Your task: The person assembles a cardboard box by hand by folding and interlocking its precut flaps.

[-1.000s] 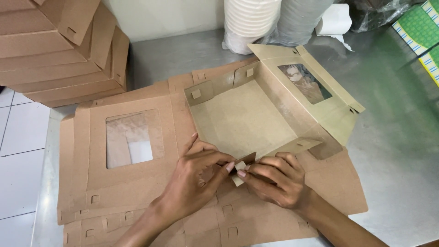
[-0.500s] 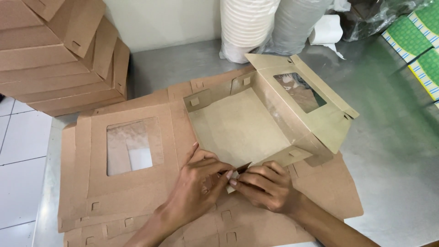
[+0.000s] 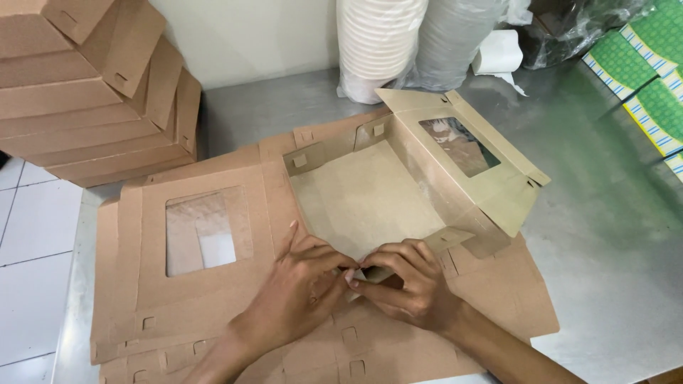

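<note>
The half-folded kraft box (image 3: pixel 377 199) lies on a stack of flat box blanks (image 3: pixel 178 284), at the centre of the steel table (image 3: pixel 612 235). Its far and right walls stand upright. The windowed lid panel (image 3: pixel 462 153) rises tilted along the right side. The near wall is not yet upright.

Both hands meet at the near front corner of the box. The left hand (image 3: pixel 302 284) has its fingers curled, thumb and fingertips pinched on a small cardboard tab (image 3: pixel 371 274); its index finger lies extended along the box's left fold. The right hand (image 3: pixel 409 281) is clenched around the same tab from the other side. The fingertips of the two hands are touching.

One flat blank with a square clear window (image 3: pixel 201 231) lies uppermost to the left.

Assembled boxes (image 3: pixel 85 78), at least five, are stacked at the far left. Two sleeves of nested cups (image 3: pixel 380 43) stand behind the box. Green-patterned packages (image 3: pixel 658 78), at least three, lie at the far right.
</note>
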